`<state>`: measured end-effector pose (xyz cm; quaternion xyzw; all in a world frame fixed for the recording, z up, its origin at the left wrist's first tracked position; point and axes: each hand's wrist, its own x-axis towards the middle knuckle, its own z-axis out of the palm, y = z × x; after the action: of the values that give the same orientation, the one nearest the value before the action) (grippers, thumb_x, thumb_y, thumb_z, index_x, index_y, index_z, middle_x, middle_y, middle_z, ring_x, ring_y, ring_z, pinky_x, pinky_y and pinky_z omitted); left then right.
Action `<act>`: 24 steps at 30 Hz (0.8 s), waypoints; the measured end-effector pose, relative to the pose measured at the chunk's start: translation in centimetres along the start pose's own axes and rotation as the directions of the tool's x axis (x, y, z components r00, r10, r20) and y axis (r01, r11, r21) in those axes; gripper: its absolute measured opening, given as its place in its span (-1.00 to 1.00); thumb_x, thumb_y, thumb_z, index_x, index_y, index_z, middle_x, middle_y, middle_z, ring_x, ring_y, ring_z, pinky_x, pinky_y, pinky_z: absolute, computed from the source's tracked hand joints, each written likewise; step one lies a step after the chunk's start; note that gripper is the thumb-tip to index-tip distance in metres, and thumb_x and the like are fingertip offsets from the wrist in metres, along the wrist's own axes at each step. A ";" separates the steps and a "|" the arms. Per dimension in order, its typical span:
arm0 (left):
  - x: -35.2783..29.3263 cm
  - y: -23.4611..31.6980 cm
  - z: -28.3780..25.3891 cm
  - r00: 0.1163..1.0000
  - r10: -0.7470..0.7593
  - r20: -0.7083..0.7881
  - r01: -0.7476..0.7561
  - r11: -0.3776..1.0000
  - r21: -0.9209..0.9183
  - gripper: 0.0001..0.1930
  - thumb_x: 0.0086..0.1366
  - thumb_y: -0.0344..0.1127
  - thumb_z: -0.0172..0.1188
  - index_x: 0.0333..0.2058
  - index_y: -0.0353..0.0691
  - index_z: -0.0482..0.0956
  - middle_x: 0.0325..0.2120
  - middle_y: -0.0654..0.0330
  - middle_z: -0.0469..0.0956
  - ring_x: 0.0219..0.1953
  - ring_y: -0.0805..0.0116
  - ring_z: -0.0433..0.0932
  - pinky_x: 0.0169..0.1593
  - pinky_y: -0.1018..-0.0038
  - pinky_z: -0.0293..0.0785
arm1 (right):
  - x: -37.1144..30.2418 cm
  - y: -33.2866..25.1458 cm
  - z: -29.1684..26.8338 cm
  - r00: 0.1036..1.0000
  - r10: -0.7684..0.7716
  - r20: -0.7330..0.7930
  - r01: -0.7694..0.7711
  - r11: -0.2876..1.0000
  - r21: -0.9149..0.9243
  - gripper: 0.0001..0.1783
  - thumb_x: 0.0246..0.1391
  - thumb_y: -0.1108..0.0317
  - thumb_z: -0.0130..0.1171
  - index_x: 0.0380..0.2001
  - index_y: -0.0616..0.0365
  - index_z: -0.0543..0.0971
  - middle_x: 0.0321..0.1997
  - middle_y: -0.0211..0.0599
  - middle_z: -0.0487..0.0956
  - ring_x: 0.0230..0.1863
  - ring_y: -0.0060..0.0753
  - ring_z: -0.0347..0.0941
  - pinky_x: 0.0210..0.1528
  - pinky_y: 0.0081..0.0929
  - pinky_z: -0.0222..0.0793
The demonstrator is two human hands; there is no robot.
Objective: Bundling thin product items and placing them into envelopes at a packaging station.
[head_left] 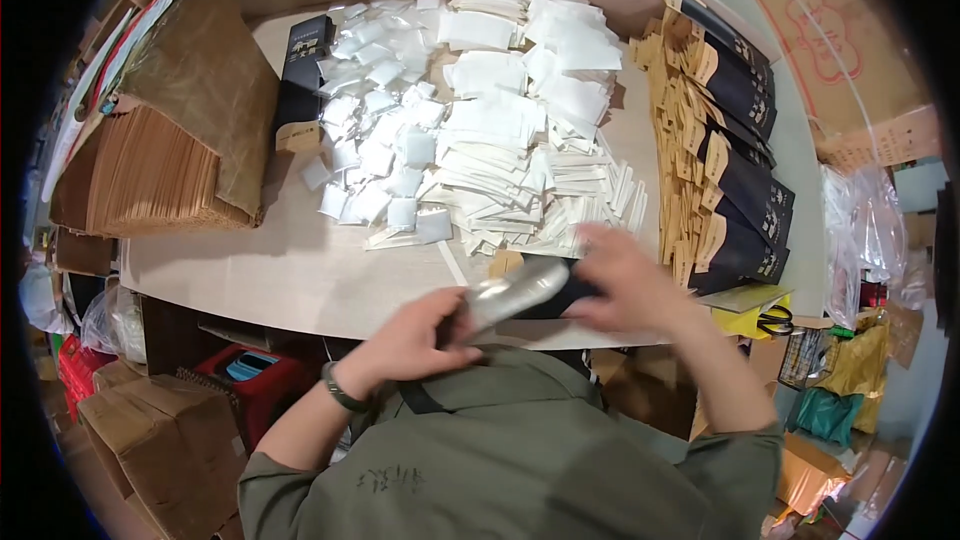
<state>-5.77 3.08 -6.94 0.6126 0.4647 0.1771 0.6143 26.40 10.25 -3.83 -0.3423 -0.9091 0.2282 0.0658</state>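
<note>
My left hand (410, 338) grips one end of a dark pouch with a shiny silvery inside (515, 292), held open near the table's front edge. My right hand (625, 285), blurred by motion, is at the pouch's other end and touches it. Just beyond the hands lies a heap of white paper sachets (510, 155) and small clear plastic packets (375, 130) on the pale table (250, 270).
A row of black-and-tan pouches (735, 155) lines the table's right side. A thick stack of brown paper bags (140, 175) sits at the left, one black pouch (303, 75) beside it. Cardboard boxes (150, 430), a red crate (250, 372) and scissors (775, 320) lie around below.
</note>
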 end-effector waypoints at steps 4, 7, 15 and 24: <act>1.7 1.7 2.6 0.958 0.259 0.124 -0.278 0.946 0.166 -0.51 -0.02 -0.27 0.41 -0.10 -0.28 0.48 -0.10 -0.11 0.48 0.03 -0.02 0.47 0.07 0.29 0.43 | 4.7 -2.6 6.5 0.996 -0.086 0.007 0.084 0.981 0.176 -0.46 -0.18 0.05 0.40 -0.24 0.25 0.55 0.10 0.09 0.48 0.15 0.09 0.39 0.20 -0.12 0.29; 0.8 0.2 -0.2 0.985 -0.173 -0.031 0.175 0.974 0.145 -0.56 -0.02 -0.30 0.38 -0.15 -0.28 0.47 -0.24 -0.03 0.53 -0.18 -0.02 0.54 -0.10 0.29 0.50 | 4.2 -5.0 7.1 0.945 -0.068 -0.320 0.057 0.997 -0.043 -0.63 -0.01 0.03 0.27 -0.41 0.15 0.58 -0.14 -0.03 0.58 -0.12 0.05 0.49 -0.12 -0.07 0.44; -1.6 -3.9 -1.2 0.855 0.179 -0.487 0.144 0.820 0.554 -0.36 -0.08 -0.29 0.45 0.04 -0.22 0.45 -0.33 0.05 0.51 -0.29 -0.02 0.55 -0.21 0.24 0.50 | 7.1 -6.6 9.6 0.892 0.450 -0.049 -0.442 0.889 0.122 -0.78 0.02 0.25 0.13 -0.48 0.20 0.57 -0.50 -0.06 0.62 -0.41 0.06 0.59 -0.35 -0.08 0.50; 0.7 -1.3 -3.3 0.940 0.327 -0.101 -0.156 0.673 0.723 -0.23 -0.11 -0.10 0.53 0.11 -0.20 0.45 -0.20 0.04 0.53 -0.15 -0.04 0.55 -0.12 0.23 0.51 | 8.5 -8.8 10.2 0.919 0.384 -0.094 -0.332 0.878 0.346 -0.77 0.03 0.19 0.11 -0.46 0.13 0.56 -0.50 -0.04 0.58 -0.39 0.10 0.55 -0.30 -0.05 0.46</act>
<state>-8.48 5.29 -7.75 0.8328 0.4765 0.1336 0.2480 11.92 6.24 -9.14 -0.5064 -0.7717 0.3542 0.1501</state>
